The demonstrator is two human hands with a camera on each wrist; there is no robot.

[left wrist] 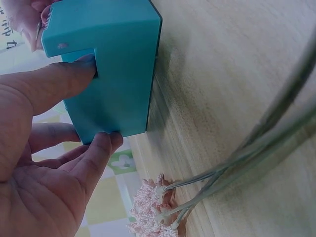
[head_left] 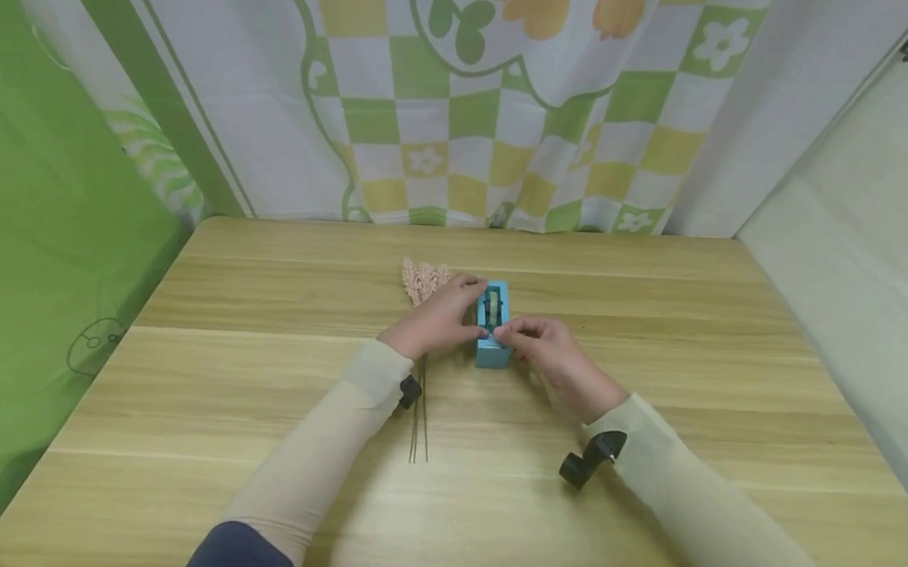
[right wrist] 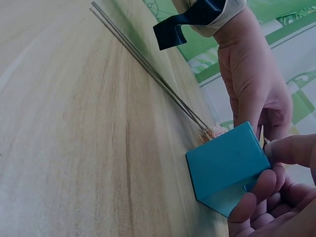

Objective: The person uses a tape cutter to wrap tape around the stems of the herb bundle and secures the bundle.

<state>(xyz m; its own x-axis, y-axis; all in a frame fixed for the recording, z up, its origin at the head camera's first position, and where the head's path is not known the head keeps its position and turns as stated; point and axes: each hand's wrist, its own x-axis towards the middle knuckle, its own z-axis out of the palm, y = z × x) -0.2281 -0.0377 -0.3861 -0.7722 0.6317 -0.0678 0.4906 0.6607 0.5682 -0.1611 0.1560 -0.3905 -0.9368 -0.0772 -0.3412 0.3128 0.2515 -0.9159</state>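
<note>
A blue tape dispenser [head_left: 493, 356] stands on the table with a roll of tape [head_left: 493, 305] inside it. My left hand [head_left: 442, 315] grips the dispenser from the left; in the left wrist view its thumb [left wrist: 74, 76] presses the side and the fingertips sit at the far end. At the toothed cutter edge, the thumb and forefinger of my right hand [head_left: 558, 359] pinch what looks like the tape's free end, mostly hidden by the fingers. Beside the left hand lie pink flower sprigs [head_left: 424, 280] on thin stems [right wrist: 143, 61], partly covered by that hand in the head view.
The wooden table [head_left: 277, 390] reaches back to a checked, flowered curtain [head_left: 448, 117]. A green cloth [head_left: 54, 231] hangs along the left and a pale one [head_left: 833, 187] along the right. Each wrist carries a black camera mount [head_left: 597, 458].
</note>
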